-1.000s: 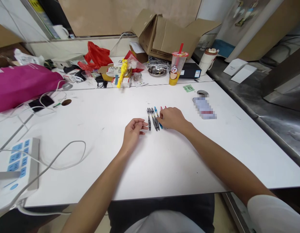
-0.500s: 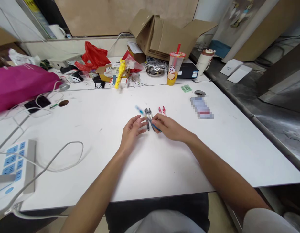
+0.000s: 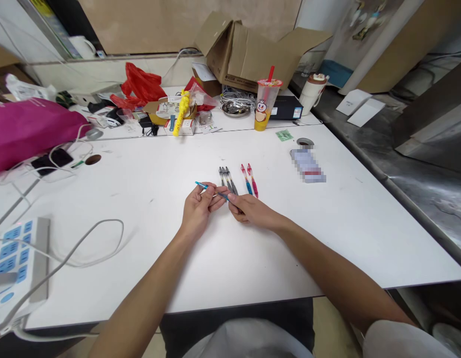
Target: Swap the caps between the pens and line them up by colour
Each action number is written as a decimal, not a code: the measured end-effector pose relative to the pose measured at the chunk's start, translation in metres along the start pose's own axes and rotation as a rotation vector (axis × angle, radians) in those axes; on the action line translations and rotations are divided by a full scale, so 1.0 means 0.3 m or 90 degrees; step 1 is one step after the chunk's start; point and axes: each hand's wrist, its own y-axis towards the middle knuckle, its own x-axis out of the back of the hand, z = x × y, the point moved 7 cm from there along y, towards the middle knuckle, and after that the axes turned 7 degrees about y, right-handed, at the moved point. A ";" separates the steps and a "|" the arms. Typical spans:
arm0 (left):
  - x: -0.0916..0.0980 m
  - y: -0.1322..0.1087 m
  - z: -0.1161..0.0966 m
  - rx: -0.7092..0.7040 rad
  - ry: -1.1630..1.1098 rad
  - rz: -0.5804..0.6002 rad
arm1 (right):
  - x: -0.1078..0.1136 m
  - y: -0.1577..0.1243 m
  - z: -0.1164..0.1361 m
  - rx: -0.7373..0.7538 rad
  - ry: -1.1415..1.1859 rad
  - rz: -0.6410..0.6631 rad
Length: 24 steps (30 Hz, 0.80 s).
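Between my two hands is a blue pen (image 3: 201,185), held nearly level just above the table. My left hand (image 3: 200,206) pinches its light-blue end between thumb and fingers. The darker blue end sits in the closed fingers of my right hand (image 3: 251,209). Behind my hands, three black-and-grey pens (image 3: 227,175) lie side by side, their near ends partly covered by my fingers. A little to their right lie two pens with pink tops: one has a blue grip (image 3: 249,187), the other a pink grip (image 3: 255,187).
The white table (image 3: 253,268) holds a blurred-out phone-like object (image 3: 308,166), a tape roll (image 3: 305,142) and a green packet (image 3: 284,135) at right. A drink cup (image 3: 267,104) stands behind. At left are a power strip (image 3: 14,258), its cable and a magenta bag (image 3: 33,132).
My left hand has closed on the pen's light-blue end, and the pen has swung flatter. My right hand has drawn slightly nearer, uncovering more of the pink-topped pens. The view has shifted slightly.
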 end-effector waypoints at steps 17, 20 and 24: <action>0.045 0.015 0.037 0.045 0.010 -0.123 | 0.094 -0.004 0.017 0.177 -0.141 -0.241; 0.048 0.017 0.039 0.039 0.016 -0.127 | 0.107 -0.002 0.015 0.184 -0.120 -0.253; 0.053 0.020 0.043 0.037 0.025 -0.127 | 0.113 -0.002 0.018 0.197 -0.097 -0.253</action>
